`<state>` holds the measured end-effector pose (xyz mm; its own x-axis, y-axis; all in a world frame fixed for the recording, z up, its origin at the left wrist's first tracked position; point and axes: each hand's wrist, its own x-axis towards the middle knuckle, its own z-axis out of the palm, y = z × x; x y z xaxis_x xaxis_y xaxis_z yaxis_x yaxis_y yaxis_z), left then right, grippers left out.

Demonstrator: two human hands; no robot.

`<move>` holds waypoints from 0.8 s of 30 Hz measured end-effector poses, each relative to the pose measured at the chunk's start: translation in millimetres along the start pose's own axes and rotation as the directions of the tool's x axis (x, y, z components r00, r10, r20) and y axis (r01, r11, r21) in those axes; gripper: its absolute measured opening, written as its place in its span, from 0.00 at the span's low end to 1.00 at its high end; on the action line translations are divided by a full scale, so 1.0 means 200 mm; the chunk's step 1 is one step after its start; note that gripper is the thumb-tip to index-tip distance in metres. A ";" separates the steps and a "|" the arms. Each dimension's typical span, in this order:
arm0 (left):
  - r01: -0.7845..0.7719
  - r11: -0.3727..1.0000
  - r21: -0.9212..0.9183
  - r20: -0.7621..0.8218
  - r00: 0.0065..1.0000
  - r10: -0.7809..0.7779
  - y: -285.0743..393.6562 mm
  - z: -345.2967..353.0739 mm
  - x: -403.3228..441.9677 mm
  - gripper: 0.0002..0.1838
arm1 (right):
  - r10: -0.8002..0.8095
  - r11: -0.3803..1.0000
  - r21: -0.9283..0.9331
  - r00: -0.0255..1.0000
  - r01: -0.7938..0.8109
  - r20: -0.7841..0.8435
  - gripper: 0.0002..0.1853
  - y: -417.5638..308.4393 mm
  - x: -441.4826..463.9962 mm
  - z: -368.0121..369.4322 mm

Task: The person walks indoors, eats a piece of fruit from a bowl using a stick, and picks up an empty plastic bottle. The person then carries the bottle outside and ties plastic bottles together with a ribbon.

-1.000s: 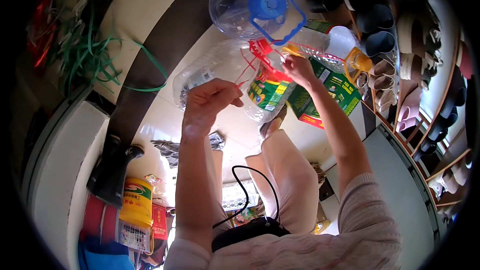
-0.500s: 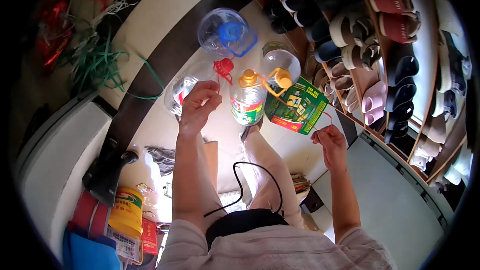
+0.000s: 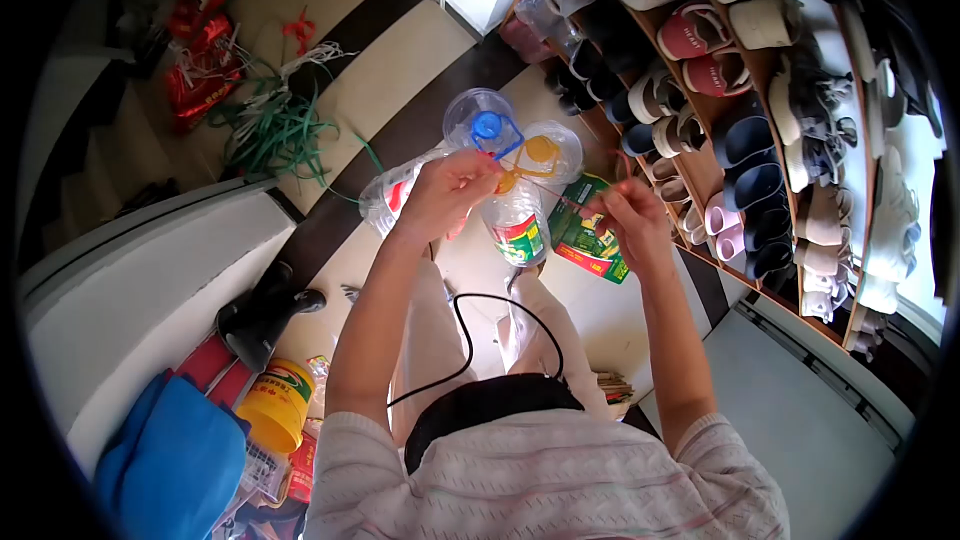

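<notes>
A thin red string [image 3: 552,194] runs between my hands above a cluster of clear plastic jugs. My left hand [image 3: 452,192] pinches one end near the jugs' caps, and my right hand [image 3: 634,222] grips the other, with a loop sticking up beside it. Beneath are a jug with a blue cap and handle [image 3: 484,124], one with a yellow cap [image 3: 541,148], and an upright one with a green-red label [image 3: 519,237], its top partly covered. Another clear jug [image 3: 378,202] lies left, partly behind my left hand. Flattened green printed cardboard [image 3: 588,252] lies under my right hand.
A shoe rack [image 3: 708,165] full of shoes lines the right side. Green strapping [image 3: 275,135] lies tangled on the floor at left, near red bags [image 3: 203,70]. Black boots [image 3: 255,325] and a yellow bucket [image 3: 274,408] stand lower left. A black cord [image 3: 457,310] loops over my lap.
My hands have come closer together, with the right one raised towards the jugs. The string now spans the gap above the caps. The camera view has shifted, too.
</notes>
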<state>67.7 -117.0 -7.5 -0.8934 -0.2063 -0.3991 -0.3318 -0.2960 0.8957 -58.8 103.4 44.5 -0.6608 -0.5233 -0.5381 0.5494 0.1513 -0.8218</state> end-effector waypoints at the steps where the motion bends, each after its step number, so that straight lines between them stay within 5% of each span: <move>1: -0.023 0.999 0.044 0.015 1.000 0.023 0.08 0.01 0.00 0.06 | -0.013 0.999 -0.044 0.998 0.016 0.058 0.04 -0.08 0.00 0.07; 6: -0.289 0.827 0.483 0.051 0.952 0.303 0.56 0.06 -0.04 0.05 | -0.036 0.981 -0.168 0.937 0.100 0.347 0.05 -0.35 -0.01 0.35; 10: -0.356 0.739 0.573 0.084 0.922 0.379 0.79 0.06 -0.11 0.05 | -0.021 0.949 -0.255 0.842 0.187 0.539 0.04 -0.44 0.02 0.49; 20: -0.332 0.943 -0.013 0.075 0.940 0.332 1.06 -0.14 -0.29 0.11 | -0.233 0.956 -0.047 0.846 0.290 0.480 0.03 -0.71 -0.04 0.75; 23: -0.362 0.915 -0.175 -0.159 0.928 0.337 0.96 -0.30 -0.29 0.13 | -0.319 0.919 -0.060 0.824 0.390 0.469 0.03 -0.84 -0.09 0.84; 24: -0.391 0.920 0.025 -0.212 0.897 0.387 0.89 -0.34 -0.26 0.14 | -0.346 0.922 0.014 0.809 0.386 0.475 0.04 -0.87 -0.09 0.87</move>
<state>76.2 -222.9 158.6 -0.8659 -0.4974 -0.0527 0.0367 -0.1682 0.9851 -53.1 -59.2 229.0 -0.4818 -0.8741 -0.0616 0.2586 -0.0746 -0.9631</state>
